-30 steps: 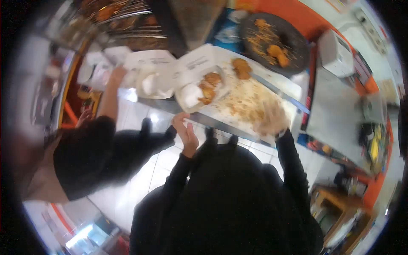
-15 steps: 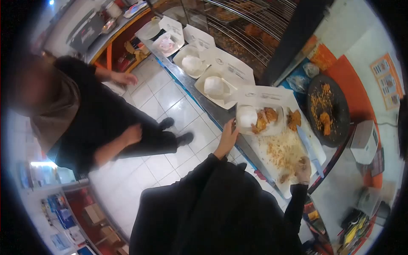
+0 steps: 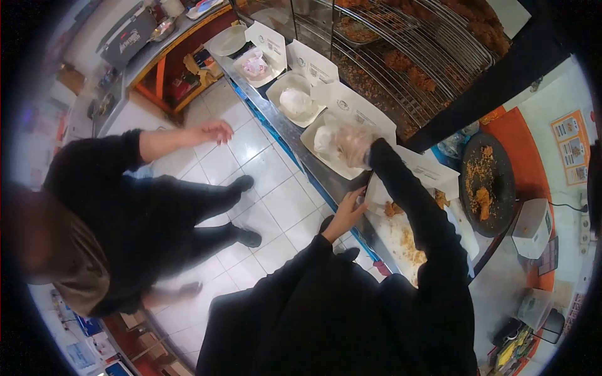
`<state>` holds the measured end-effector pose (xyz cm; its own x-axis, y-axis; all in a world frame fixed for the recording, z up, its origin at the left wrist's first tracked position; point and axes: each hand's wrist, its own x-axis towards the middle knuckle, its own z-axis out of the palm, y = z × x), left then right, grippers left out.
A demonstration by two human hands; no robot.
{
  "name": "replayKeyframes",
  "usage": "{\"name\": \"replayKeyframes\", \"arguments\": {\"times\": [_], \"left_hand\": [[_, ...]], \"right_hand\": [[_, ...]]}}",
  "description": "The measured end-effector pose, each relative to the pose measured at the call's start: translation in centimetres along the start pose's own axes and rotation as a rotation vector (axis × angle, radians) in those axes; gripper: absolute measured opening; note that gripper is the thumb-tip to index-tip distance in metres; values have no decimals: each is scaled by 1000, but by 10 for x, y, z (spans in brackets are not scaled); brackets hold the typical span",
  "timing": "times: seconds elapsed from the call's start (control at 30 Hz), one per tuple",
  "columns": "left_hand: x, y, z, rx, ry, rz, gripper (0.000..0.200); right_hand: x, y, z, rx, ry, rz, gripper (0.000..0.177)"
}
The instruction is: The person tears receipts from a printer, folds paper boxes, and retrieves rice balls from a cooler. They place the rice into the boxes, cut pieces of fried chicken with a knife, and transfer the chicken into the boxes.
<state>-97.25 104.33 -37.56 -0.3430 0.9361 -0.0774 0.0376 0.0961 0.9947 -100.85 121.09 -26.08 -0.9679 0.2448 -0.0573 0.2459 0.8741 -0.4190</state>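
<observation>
My right hand [image 3: 354, 144], in a clear plastic glove, reaches into an open paper food box [image 3: 348, 170] beside a white mound of rice [image 3: 323, 139]. Its fingers are curled and slightly blurred; what they hold is hidden. My left hand [image 3: 348, 214] has its fingers stretched out against the near edge of another open box [image 3: 377, 191]. Fried chicken [image 3: 393, 208] shows in that box, partly covered by my right sleeve. Under my forearm lies a white cutting board [image 3: 392, 241] with crumbs.
More open boxes stand along the counter, one with rice [image 3: 295, 100] and one with a wrapped item [image 3: 255, 66]. A black stone mortar [image 3: 467, 207] holds crumbs and chicken. Behind is a wire-rack display [image 3: 401, 37]. Another person [image 3: 125, 207] stands at the left.
My right hand has moved from the cutting board up and left to the rice box. My left hand stays by its box. The other person has shifted, arm reaching further out.
</observation>
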Motion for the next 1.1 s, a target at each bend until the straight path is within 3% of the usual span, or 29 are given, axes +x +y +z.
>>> {"name": "replayKeyframes", "arguments": {"times": [0.03,0.07,0.2,0.27,0.33,0.4,0.43,0.47,0.53,0.57,0.67,0.7,0.77,0.83,0.87,0.9,0.93,0.97,1.0,1.03,1.07,1.1], "left_hand": [[0,0,0,-17,5,-2,42],[-1,0,-1,-33,4,-6,43],[-1,0,0,-49,-15,-11,43],[-1,-1,0,-65,41,19,45],[-2,3,-3,20,33,38,45],[-3,-3,-1,18,67,49,46],[-9,11,-2,-225,26,-105,46],[-14,29,-4,-216,13,-177,46],[-21,13,-6,-277,20,-166,43],[-25,10,-7,-204,48,-164,42],[-36,24,-4,-125,52,-173,38],[-38,29,-4,-132,42,-194,37],[-38,24,2,-105,71,-203,35],[-44,22,6,-80,114,-221,33],[-45,24,10,-67,103,-201,30],[-46,27,15,-57,91,-179,27],[-48,34,20,-51,94,-181,27],[-51,46,27,37,22,-158,23],[-54,57,37,122,-52,-137,19],[-57,63,49,137,-89,-108,17],[-57,64,60,138,-96,-114,17],[-56,64,72,261,-250,-56,19]], "right_hand": [[7,-6,3,-325,-28,43,47],[4,-6,4,-319,-30,53,47],[-73,-41,-53,-56,478,-244,50],[-135,-43,-93,295,540,-143,53],[-202,-11,-86,729,863,41,55],[-269,20,-95,699,1093,375,53],[-285,23,-101,653,1201,521,50],[-297,31,-110,606,1310,662,47],[-399,172,-69,411,845,950,45],[-403,186,-56,327,796,1020,45],[-367,166,-56,150,488,1246,45],[-354,155,-63,164,497,1247,45],[-336,138,-67,-76,245,1524,53],[-373,227,-9,85,449,1235,53],[-354,193,-33,174,519,1084,53],[-356,143,-55,198,457,1287,54],[-374,128,-40,532,688,872,58],[-373,88,-50,815,723,689,61],[-375,76,-37,684,702,403,63],[-385,60,-39,311,419,468,62],[-395,72,7,203,396,383,60],[-393,60,28,80,518,225,57]]}}
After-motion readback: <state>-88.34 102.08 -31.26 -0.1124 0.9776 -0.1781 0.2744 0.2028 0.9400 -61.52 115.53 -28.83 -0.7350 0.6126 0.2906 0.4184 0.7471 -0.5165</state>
